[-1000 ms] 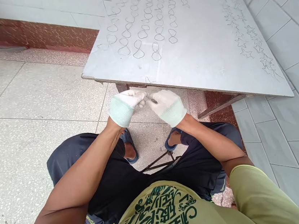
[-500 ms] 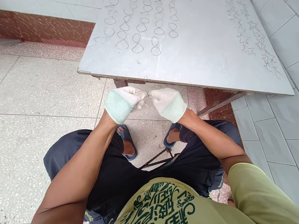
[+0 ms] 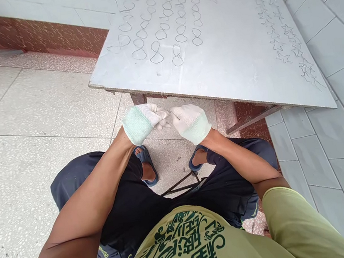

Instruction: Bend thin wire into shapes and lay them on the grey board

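My left hand (image 3: 149, 117), in a white work glove with a pale green cuff, is closed in a pinch just below the table's front edge. Facing it, my right hand (image 3: 190, 120) wears the same kind of glove and pinches too, with its fingertips close to the left ones. A thin wire (image 3: 170, 112) spans the small gap between them. One fine end of it seems to stick up near the table edge. Most of the wire is hidden by the gloved fingers.
On the white tabletop (image 3: 222, 56) lie rows of wire figure-eights (image 3: 177, 55). Wire stars (image 3: 282, 56) lie along its right side. A dark table leg (image 3: 254, 119) slants beneath. Between my feet is a dark metal frame (image 3: 181, 183). Tiled wall (image 3: 343, 124) stands at right.
The gap between my fingertips has widened slightly, and my right hand has shifted a little left and down. The wire end above them has moved slightly left.
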Demonstrator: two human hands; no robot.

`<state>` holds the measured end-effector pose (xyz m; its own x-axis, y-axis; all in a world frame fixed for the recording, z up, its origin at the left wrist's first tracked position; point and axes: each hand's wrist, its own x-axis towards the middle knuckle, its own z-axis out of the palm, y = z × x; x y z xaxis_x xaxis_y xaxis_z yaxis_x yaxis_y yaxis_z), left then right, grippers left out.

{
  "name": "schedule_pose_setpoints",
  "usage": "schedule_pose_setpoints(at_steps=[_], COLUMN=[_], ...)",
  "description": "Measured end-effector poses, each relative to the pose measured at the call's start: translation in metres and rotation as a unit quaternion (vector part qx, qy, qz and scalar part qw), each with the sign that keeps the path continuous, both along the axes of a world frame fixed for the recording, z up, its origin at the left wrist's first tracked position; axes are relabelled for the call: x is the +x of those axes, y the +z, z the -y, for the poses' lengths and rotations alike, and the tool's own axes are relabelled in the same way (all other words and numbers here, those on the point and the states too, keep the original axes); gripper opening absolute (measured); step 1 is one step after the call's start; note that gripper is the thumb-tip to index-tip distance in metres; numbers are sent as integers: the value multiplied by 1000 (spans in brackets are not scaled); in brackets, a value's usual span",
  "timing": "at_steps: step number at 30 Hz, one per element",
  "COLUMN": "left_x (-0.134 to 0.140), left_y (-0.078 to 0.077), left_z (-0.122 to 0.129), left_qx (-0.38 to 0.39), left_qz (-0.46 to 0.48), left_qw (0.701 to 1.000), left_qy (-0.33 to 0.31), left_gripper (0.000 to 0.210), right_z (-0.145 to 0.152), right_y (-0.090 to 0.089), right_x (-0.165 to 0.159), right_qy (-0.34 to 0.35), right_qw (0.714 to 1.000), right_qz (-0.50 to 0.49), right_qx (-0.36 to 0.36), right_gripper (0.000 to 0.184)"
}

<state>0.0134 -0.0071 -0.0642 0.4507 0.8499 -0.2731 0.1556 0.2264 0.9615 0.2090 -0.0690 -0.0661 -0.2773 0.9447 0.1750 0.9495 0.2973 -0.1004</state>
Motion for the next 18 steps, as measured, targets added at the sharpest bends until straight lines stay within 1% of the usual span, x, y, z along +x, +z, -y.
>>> schedule_pose_setpoints(at_steps=[2,3,6,8,10,15,18], left_x=[0,1,3,4,4,4,4], left_y=[-3,-3,0,4,7,8,10], left_z=[-1,0,8,14,18,21,22], left_qx=[11,27,94,119,122,91,66], left_qz=[-11,-15,-19,-17,-18,-13,-23], left_qw=[999,999,995,993,992,995,997], left_qy=[-35,-41,-23,-14,-12,30,8], left_gripper=[46,48,54,55,55,43,40], right_z=[1,1,2,1,2,5,5], right_y=[0,1,3,4,5,7,9], right_x=[-4,-6,-10,-10,-6,2,2], right_qy=[-15,-28,-59,-54,-35,-6,14], right_qw=[1000,999,996,995,995,995,996], right_qz=[-10,-17,-51,-74,-89,-91,-79], right_qx=[-11,-21,-43,-42,-35,-28,-26], right_gripper=[38,39,45,47,45,40,39])
